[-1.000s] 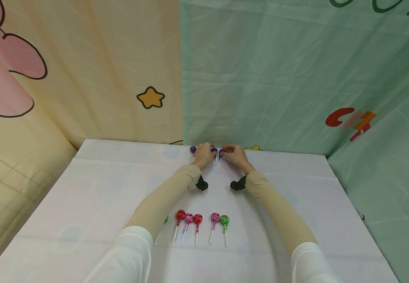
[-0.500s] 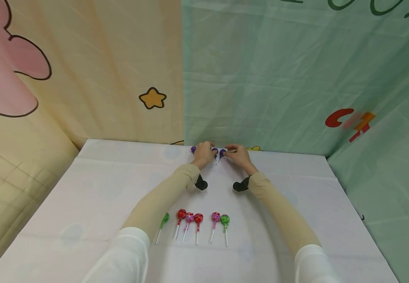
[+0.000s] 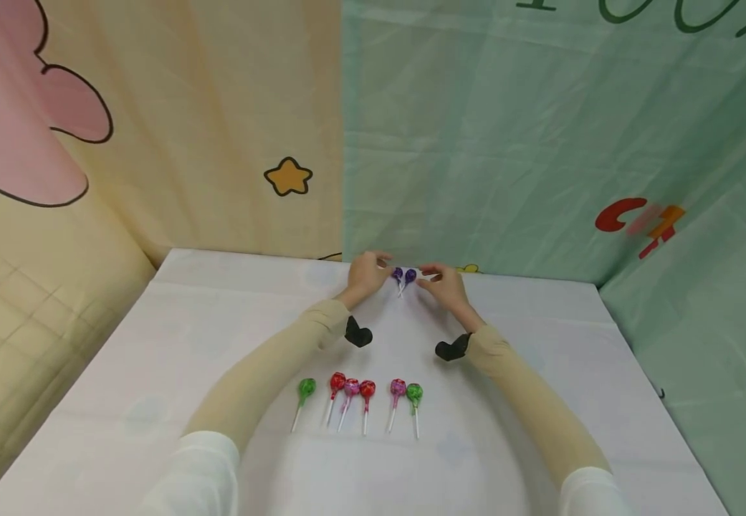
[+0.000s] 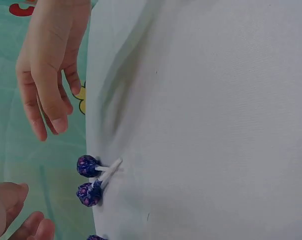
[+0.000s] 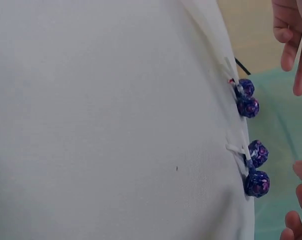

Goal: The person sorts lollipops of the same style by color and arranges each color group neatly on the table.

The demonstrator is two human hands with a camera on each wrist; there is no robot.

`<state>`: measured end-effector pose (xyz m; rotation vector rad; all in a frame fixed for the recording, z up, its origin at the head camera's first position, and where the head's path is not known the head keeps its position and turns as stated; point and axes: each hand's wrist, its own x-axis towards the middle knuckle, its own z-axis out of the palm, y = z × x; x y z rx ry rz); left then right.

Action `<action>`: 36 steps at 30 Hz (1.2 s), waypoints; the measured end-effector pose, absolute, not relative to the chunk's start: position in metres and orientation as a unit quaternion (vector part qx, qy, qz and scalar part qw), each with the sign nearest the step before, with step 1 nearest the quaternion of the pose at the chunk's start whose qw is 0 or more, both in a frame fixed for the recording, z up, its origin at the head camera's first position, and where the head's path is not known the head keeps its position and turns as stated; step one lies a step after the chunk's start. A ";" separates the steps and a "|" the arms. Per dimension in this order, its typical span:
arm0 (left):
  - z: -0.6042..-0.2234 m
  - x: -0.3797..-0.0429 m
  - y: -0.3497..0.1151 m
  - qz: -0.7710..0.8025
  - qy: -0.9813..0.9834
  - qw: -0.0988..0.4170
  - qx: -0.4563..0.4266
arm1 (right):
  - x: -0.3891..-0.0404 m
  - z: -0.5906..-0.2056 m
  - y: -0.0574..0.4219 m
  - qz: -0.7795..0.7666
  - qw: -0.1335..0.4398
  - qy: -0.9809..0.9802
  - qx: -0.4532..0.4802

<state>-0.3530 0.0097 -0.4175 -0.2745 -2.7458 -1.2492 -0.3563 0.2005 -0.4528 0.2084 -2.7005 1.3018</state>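
Observation:
Two purple-wrapped lollipops (image 3: 410, 275) lie at the table's far edge, their white sticks crossing. My left hand (image 3: 365, 275) is just left of them, fingers relaxed and holding nothing. Just to their right is my right hand (image 3: 446, 288), its fingers loosely bent around nothing. The right wrist view shows this pair of lollipops (image 5: 257, 184) and a second purple pair (image 5: 248, 106) farther along the edge, near the left hand (image 5: 293, 42); the left hand hides that pair in the head view. In the left wrist view, the right hand (image 4: 51, 70) hangs apart from the crossed lollipops (image 4: 89, 194).
Nearer on the white table (image 3: 514, 444) lies a row of lollipops: a green one (image 3: 307, 388), a red one (image 3: 337, 381), a pink one (image 3: 351, 387), another red (image 3: 367, 388), another pink (image 3: 398, 388) and another green (image 3: 414, 393). A printed curtain (image 3: 476, 143) hangs behind the far edge.
Both hands have come away from the crossed purple lollipops, the left hand leftward and the right hand rightward. The near green lollipop on the left has come out from behind the left sleeve.

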 end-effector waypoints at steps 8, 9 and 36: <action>-0.415 -0.335 -0.018 -0.427 -0.896 0.062 -0.101 | -0.330 -0.447 0.202 0.437 0.080 -0.890 0.102; -0.415 -0.332 -0.021 -0.429 -0.896 0.061 -0.100 | -0.327 -0.447 0.202 0.438 0.080 -0.889 0.106; -0.429 -0.226 -0.114 -0.424 -0.893 0.020 -0.151 | -0.212 -0.459 0.221 0.402 0.022 -0.905 0.140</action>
